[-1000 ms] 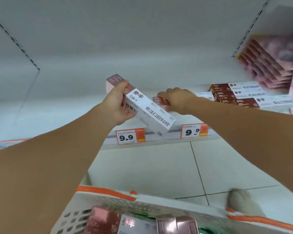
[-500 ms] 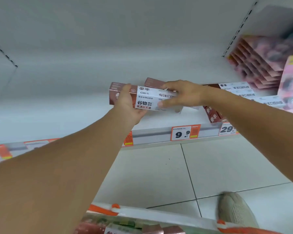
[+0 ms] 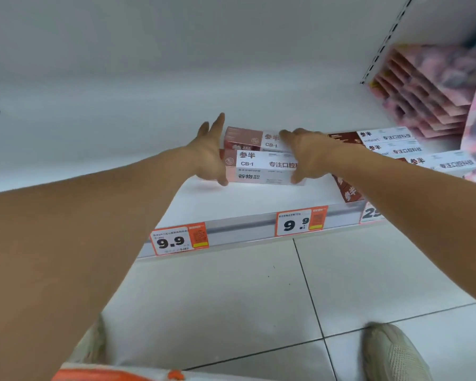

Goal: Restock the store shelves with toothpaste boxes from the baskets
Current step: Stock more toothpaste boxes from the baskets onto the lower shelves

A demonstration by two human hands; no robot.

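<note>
Toothpaste box (image 3: 260, 168) lies on the shelf (image 3: 231, 202) behind its front edge, ahead of a second box (image 3: 248, 138), and I bracket its ends with my left hand (image 3: 209, 158) and right hand (image 3: 311, 158), fingers spread, to square it.

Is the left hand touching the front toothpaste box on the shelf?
Touching. The head view shows the left hand pressed flat against the front toothpaste box's left end.
</note>
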